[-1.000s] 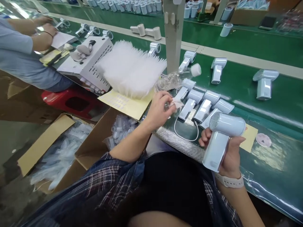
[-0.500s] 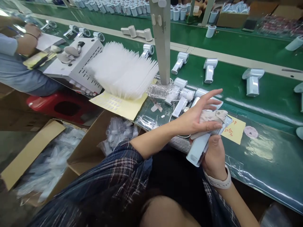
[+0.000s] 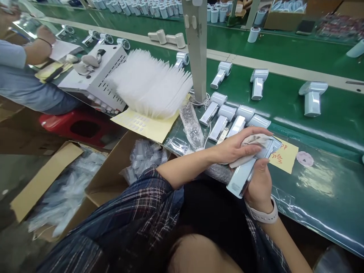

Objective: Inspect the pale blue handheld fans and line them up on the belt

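Note:
In my right hand (image 3: 259, 185) is a light-blue, hair-dryer-shaped device (image 3: 241, 178), its flat handle pointing down toward my lap. My left hand (image 3: 241, 146) has its fingers bent over a whitish cloth (image 3: 254, 141), pressed against the device's upper part. The head of the device is partly hidden by the cloth and fingers. Just beyond my left hand, several similar devices (image 3: 218, 127) with shiny handles lie in a row on the bench. A clear plastic bottle (image 3: 191, 127) lies beside them, left of the row.
White sleeves (image 3: 150, 85) are piled on yellow paper (image 3: 142, 129) by a metal post (image 3: 196, 53). More devices (image 3: 258, 85) sit along the green belt (image 3: 284, 102). Cardboard boxes (image 3: 108, 170) with plastic bags stand below left. A co-worker's arm (image 3: 40, 49) shows at far left.
My left fingers, raised and spread before, have closed down over the cloth on the device. The bottle has turned, its cap end swinging toward me and uncovering the row of devices.

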The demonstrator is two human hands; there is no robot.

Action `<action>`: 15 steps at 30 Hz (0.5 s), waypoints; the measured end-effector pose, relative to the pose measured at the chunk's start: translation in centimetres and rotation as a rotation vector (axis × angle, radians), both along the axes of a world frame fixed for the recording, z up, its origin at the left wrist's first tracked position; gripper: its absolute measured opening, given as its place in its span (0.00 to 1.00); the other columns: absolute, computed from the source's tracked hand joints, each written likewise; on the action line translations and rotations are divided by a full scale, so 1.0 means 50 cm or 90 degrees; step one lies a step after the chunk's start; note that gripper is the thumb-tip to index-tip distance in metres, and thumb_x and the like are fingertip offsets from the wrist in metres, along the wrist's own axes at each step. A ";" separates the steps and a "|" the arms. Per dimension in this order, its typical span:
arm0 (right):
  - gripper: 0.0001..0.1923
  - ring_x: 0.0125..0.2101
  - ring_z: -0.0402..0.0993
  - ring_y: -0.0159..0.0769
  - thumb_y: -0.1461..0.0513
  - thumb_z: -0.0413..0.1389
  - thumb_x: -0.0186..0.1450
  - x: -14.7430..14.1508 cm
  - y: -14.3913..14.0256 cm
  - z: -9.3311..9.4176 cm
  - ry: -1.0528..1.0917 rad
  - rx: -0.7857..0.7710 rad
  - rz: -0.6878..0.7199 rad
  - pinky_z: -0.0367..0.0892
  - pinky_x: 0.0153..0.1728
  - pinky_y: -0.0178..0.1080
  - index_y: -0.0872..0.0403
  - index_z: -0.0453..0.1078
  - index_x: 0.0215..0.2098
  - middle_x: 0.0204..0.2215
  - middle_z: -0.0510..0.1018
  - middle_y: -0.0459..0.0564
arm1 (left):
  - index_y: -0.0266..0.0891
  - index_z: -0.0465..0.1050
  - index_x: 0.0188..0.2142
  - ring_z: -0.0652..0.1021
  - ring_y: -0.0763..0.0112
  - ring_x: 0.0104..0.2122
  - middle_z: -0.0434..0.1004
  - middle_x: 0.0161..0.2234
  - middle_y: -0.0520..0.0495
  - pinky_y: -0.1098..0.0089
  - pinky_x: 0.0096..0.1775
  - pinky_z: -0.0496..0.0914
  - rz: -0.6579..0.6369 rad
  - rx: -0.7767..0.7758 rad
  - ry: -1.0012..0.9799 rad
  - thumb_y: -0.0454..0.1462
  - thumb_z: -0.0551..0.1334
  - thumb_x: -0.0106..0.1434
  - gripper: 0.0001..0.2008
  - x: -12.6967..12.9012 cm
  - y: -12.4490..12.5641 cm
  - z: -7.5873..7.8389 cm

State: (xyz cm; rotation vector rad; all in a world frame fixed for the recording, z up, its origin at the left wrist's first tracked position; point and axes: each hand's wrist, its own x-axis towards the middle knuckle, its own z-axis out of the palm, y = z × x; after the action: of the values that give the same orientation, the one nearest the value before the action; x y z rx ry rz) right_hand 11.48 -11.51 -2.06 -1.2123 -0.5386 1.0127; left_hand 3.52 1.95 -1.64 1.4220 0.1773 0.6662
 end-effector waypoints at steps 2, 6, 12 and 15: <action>0.41 0.39 0.85 0.50 0.27 0.63 0.64 -0.003 0.003 0.001 0.004 -0.010 0.004 0.82 0.33 0.47 0.47 0.73 0.57 0.36 0.81 0.49 | 0.43 0.76 0.55 0.80 0.55 0.56 0.80 0.59 0.39 0.58 0.61 0.73 0.031 -0.001 -0.001 0.63 0.68 0.69 0.30 0.005 0.001 -0.006; 0.38 0.29 0.80 0.48 0.26 0.65 0.60 -0.017 -0.003 0.005 0.011 -0.038 0.027 0.77 0.24 0.47 0.45 0.75 0.51 0.28 0.77 0.46 | 0.43 0.69 0.60 0.83 0.57 0.47 0.84 0.52 0.38 0.56 0.53 0.77 0.089 -0.081 0.035 0.67 0.54 0.74 0.34 0.016 -0.008 -0.012; 0.43 0.26 0.76 0.44 0.41 0.80 0.51 0.169 -0.043 0.047 -0.127 -0.136 -0.088 0.75 0.28 0.48 0.43 0.71 0.58 0.31 0.79 0.46 | 0.48 0.78 0.55 0.77 0.52 0.65 0.79 0.62 0.41 0.48 0.69 0.70 0.253 0.355 0.126 0.51 0.56 0.81 0.17 -0.099 0.023 0.101; 0.43 0.34 0.79 0.50 0.44 0.78 0.55 0.375 -0.062 0.064 -0.525 -0.374 -0.304 0.68 0.39 0.58 0.44 0.73 0.63 0.32 0.81 0.52 | 0.49 0.78 0.58 0.81 0.58 0.48 0.81 0.50 0.43 0.50 0.56 0.78 0.323 0.472 0.223 0.46 0.53 0.81 0.17 -0.210 0.085 0.144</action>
State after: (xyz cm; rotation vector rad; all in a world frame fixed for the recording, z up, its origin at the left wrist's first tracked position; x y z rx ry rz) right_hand 30.25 -14.62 1.16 -2.1816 -0.5442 0.2120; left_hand -6.98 6.20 5.56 2.2415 0.6288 0.9456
